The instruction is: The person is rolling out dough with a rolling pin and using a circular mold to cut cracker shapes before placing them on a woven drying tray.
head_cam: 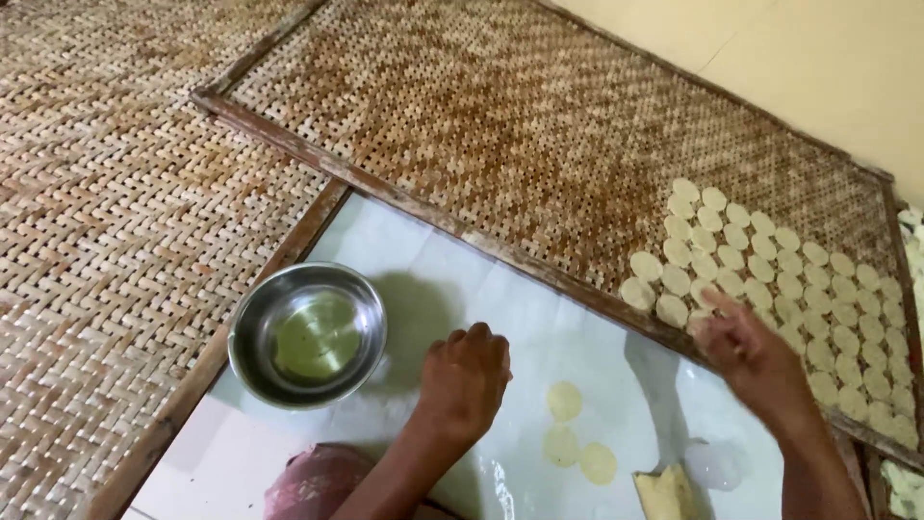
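Reaching out to the near edge of the woven bamboo tray [539, 125], the right hand [746, 347] hovers blurred over the rows of pale dough discs [770, 265]; whether its fingers pinch one I cannot tell. This looks like the laying-out step. The left hand [467, 380] rests curled into a loose fist, holding nothing visible, on the glossy white sheet [443, 279], just left of three flat yellowish discs [568, 429]. A shiny steel bowl [308, 332] with a film of liquid sits near the sheet's left edge. Next likely needs gentle lifting: these rounds look thin and soft.
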